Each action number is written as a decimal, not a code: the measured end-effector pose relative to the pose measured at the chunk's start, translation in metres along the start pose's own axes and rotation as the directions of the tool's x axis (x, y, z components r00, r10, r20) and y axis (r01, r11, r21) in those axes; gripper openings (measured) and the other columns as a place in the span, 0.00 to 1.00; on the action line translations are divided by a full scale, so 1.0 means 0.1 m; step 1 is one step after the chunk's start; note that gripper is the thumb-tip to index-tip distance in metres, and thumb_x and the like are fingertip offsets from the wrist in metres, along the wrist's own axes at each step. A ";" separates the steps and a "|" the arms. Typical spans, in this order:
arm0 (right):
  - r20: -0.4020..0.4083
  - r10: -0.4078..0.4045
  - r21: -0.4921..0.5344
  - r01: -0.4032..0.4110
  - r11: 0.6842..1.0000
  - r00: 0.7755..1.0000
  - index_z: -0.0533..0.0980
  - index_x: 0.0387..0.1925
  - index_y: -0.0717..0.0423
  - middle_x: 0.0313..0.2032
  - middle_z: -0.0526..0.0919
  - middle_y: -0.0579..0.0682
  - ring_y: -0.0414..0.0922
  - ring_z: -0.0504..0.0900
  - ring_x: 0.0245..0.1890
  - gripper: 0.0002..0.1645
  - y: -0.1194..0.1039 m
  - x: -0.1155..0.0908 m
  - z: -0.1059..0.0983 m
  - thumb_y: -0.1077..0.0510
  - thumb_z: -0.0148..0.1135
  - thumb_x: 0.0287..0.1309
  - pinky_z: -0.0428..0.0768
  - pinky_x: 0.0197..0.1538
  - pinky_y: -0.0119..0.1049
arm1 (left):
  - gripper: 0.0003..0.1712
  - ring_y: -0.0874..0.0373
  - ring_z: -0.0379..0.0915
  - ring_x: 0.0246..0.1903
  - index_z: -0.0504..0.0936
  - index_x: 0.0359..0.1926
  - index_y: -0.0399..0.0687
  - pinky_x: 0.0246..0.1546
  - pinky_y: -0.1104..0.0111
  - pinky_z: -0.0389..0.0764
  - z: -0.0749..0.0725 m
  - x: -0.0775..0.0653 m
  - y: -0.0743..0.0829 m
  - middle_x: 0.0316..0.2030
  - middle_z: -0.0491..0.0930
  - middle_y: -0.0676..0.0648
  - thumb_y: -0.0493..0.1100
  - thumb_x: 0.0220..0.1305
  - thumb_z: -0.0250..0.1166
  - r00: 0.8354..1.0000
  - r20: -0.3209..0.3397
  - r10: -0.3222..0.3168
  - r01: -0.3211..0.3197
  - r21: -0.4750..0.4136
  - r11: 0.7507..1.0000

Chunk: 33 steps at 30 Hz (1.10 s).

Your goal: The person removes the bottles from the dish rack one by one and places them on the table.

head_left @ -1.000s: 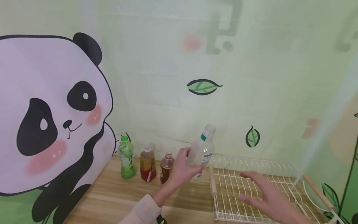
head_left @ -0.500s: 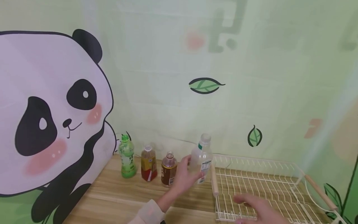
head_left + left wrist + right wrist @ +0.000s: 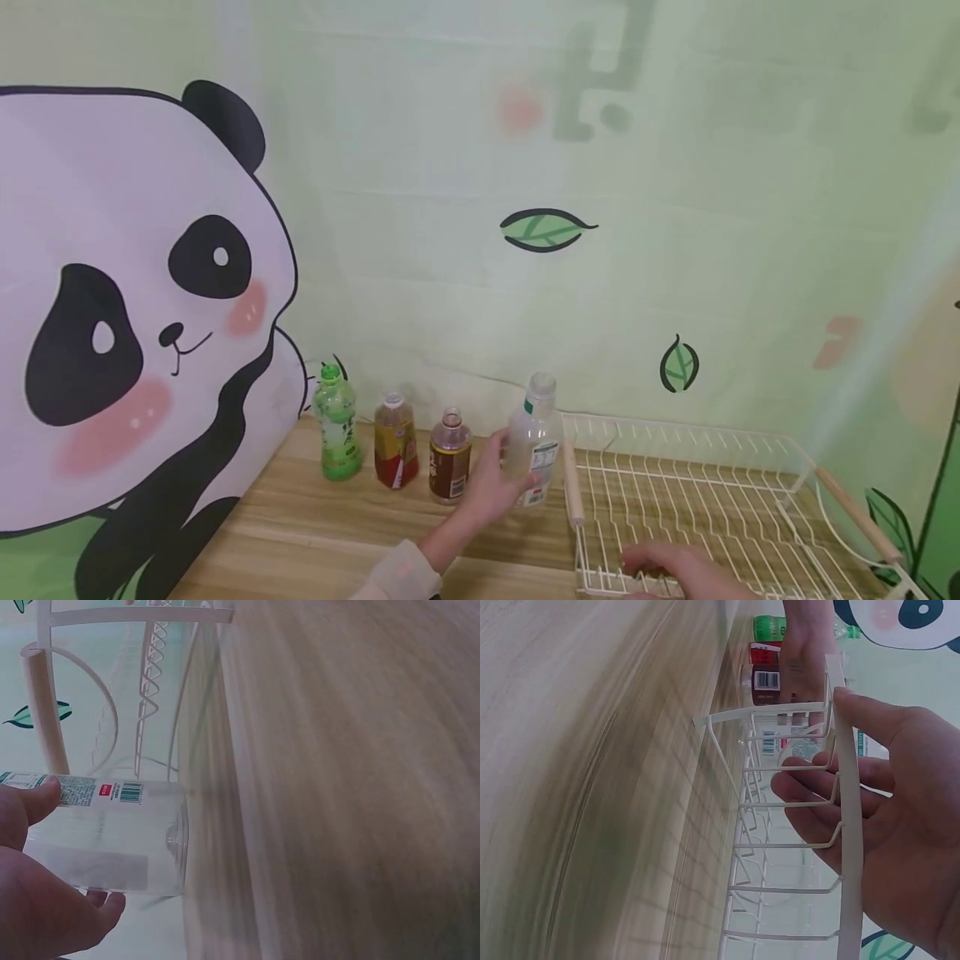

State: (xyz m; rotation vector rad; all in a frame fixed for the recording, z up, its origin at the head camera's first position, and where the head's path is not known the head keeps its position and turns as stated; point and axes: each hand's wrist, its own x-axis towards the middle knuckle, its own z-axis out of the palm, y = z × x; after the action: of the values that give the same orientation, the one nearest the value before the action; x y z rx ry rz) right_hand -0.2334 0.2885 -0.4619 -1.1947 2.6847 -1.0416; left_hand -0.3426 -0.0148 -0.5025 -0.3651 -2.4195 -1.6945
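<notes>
My left hand [image 3: 491, 487] grips a clear, capless bottle [image 3: 536, 446] with a white printed label. The bottle stands nearly upright; in the left wrist view its base is at or very close to the wooden tabletop [image 3: 352, 787]. To its left stand a brown-labelled bottle [image 3: 450, 458], a red-and-yellow bottle [image 3: 396, 442] and a green bottle [image 3: 337, 425]. My right hand [image 3: 682, 571] is at the near side of the white wire rack [image 3: 847, 795], fingers loosely bent and holding nothing. Rack bars cross in front of it in the right wrist view; contact cannot be told.
Wooden handles, left [image 3: 573, 487] and right [image 3: 855, 512], sit at the rack's two ends. The rack lies just right of the held bottle. Behind the table hangs a pale green cloth [image 3: 420, 275] printed with a panda [image 3: 150, 292] and leaves.
My left hand has lowered the clear bottle towards the tabletop and brought it from a tilt to nearly upright. My right hand has moved down towards the rack's near edge.
</notes>
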 end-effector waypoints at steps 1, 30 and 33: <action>0.025 0.023 0.019 -0.023 1.000 0.999 0.82 0.54 0.64 0.44 0.88 0.42 0.33 0.84 0.44 0.19 0.00 0.00 -0.01 0.56 0.71 0.67 0.85 0.44 0.32 | 0.47 0.34 0.71 0.67 0.64 0.76 0.39 0.65 0.35 0.74 0.00 0.00 -0.01 0.69 0.73 0.34 0.44 0.63 0.79 1.000 0.001 0.003 -0.003 0.001 1.000; 0.249 0.237 0.138 -0.277 0.951 0.939 0.82 0.61 0.55 0.55 0.87 0.52 0.41 0.82 0.56 0.18 -0.06 0.02 -0.07 0.52 0.58 0.79 0.81 0.54 0.38 | 0.49 0.33 0.66 0.72 0.58 0.81 0.43 0.69 0.35 0.68 -0.09 0.01 -0.12 0.74 0.68 0.34 0.47 0.67 0.75 0.985 0.161 -0.055 0.052 0.019 0.998; 0.253 0.215 0.113 -0.250 0.962 0.943 0.81 0.61 0.55 0.55 0.87 0.52 0.40 0.82 0.56 0.18 -0.07 0.03 -0.08 0.53 0.58 0.79 0.82 0.55 0.37 | 0.50 0.31 0.67 0.70 0.59 0.80 0.41 0.68 0.34 0.69 -0.11 -0.02 -0.05 0.73 0.68 0.32 0.44 0.65 0.77 0.983 0.164 -0.077 0.075 0.015 0.997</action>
State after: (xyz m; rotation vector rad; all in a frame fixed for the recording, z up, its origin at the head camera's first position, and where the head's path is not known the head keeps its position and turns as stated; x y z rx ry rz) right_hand -0.2338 0.2879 -0.4507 -0.8870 2.4451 -0.9672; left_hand -0.3428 -0.0266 -0.5042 -0.4332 -2.5880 -1.7486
